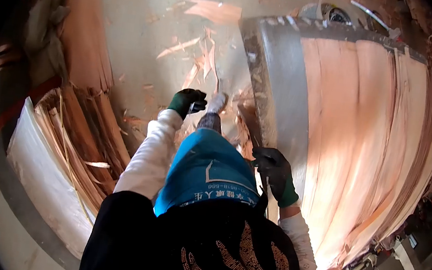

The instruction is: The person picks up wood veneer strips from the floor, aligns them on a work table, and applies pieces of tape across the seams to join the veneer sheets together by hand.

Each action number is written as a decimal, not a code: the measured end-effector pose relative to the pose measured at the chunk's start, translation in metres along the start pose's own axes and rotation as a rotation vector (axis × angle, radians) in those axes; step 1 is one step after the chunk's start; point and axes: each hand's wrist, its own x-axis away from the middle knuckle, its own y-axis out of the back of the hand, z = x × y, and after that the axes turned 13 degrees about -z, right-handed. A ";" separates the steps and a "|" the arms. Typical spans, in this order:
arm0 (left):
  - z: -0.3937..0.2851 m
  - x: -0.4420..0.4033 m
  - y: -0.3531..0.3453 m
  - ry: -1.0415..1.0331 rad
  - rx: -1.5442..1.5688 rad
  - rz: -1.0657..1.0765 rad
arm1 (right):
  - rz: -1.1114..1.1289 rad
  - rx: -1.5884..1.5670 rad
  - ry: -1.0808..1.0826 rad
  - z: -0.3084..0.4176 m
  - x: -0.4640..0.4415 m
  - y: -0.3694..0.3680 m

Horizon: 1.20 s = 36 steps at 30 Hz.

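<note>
My left hand (189, 102), in a black and green glove, is raised in front of the blue apron (207, 161) with its fingers curled. A small pale, shiny bit shows at its fingers, too small to name. My right hand (274, 172), gloved the same way, is beside the apron's right side, near the edge of the table. Its fingers are bent together, and what they hold, if anything, cannot be made out. Wide sheets of wood veneer (336, 123) lie on the table to the right of that hand.
Stacked veneer strips (80, 140) stand at the left beside a white sheet (44, 168). Torn veneer scraps (215, 12) are scattered on the grey floor (138, 23) ahead. The table's dark metal edge (283, 73) runs along the right. A round container (334, 13) is beyond it.
</note>
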 end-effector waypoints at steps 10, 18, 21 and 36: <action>-0.160 0.217 -0.098 -0.354 -0.343 0.627 | 0.184 -0.399 0.310 0.111 -0.048 -0.014; -0.150 0.217 -0.101 -0.144 -0.349 0.869 | 0.004 -0.502 0.211 0.141 -0.064 -0.003; -0.145 0.209 -0.101 -0.146 -0.341 0.871 | -0.161 -0.455 0.261 0.154 -0.057 0.001; -0.162 0.161 -0.212 -0.797 -0.396 1.055 | -0.207 -0.431 0.445 0.134 -0.043 0.041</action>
